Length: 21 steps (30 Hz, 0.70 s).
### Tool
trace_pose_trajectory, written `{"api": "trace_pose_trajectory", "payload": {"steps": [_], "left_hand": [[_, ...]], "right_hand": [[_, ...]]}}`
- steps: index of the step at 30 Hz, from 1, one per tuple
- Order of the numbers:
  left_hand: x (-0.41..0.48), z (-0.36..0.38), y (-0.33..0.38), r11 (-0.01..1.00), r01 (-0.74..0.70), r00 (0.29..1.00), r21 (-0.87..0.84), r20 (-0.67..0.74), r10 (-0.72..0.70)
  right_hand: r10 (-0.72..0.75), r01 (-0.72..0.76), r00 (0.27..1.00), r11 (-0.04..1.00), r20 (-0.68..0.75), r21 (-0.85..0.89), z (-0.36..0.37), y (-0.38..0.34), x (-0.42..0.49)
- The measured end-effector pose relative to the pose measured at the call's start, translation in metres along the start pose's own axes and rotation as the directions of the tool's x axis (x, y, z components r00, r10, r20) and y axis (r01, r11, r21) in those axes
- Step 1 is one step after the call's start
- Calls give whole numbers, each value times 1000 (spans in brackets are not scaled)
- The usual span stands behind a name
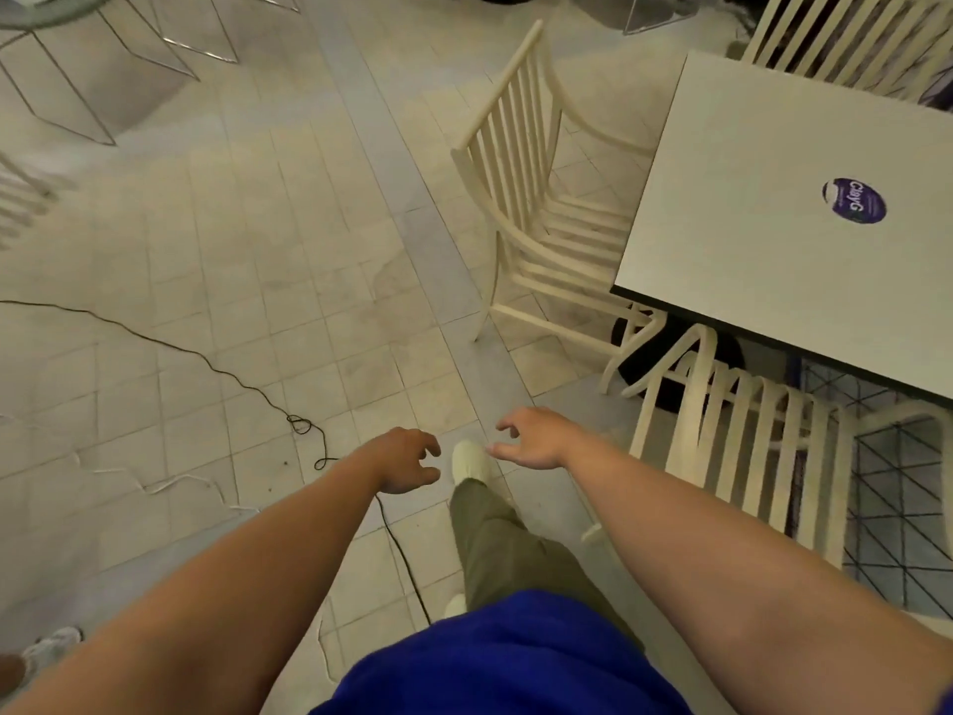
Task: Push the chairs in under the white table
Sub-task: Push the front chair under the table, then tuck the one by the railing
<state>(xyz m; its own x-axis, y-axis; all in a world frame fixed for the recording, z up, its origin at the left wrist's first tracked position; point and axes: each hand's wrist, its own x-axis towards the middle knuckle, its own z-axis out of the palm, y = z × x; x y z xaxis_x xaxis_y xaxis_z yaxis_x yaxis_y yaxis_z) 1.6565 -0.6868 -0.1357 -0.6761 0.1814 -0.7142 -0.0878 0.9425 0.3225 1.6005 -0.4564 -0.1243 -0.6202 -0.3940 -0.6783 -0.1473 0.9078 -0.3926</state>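
The white table [763, 162] fills the right side, with a round purple sticker on its top. A cream slatted chair [521, 162] stands at its left side, its seat partly under the tabletop and its back sticking out. A second cream chair [742, 441] stands at the near edge, close to my right arm. A third chair back [851, 38] shows beyond the table's far edge. My left hand [405, 459] and my right hand [533, 438] hang out in front of me over the floor, fingers loosely curled and empty, touching no chair.
A black cable [216, 371] snakes across the tiled floor to my left and runs under my left hand. Clear-legged furniture [129, 64] stands at the far left. A dark wire-grid panel [897, 503] lies under the table. Another person's shoe [51, 652] is at the bottom left.
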Motion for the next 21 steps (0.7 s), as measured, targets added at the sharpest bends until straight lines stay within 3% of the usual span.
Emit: {"api": "trace_pose_trajectory", "payload": {"steps": [9, 15, 21], "left_hand": [[99, -150, -48, 1000, -6, 1000, 15, -15, 6], [140, -240, -77, 999, -25, 999, 32, -28, 26], [207, -338, -121, 991, -94, 995, 98, -7, 95]], "right_hand": [[14, -14, 1000, 1000, 18, 9, -108, -32, 126], [-17, 18, 999, 999, -41, 43, -182, -74, 189], [43, -34, 996, 994, -82, 99, -232, -110, 273]]}}
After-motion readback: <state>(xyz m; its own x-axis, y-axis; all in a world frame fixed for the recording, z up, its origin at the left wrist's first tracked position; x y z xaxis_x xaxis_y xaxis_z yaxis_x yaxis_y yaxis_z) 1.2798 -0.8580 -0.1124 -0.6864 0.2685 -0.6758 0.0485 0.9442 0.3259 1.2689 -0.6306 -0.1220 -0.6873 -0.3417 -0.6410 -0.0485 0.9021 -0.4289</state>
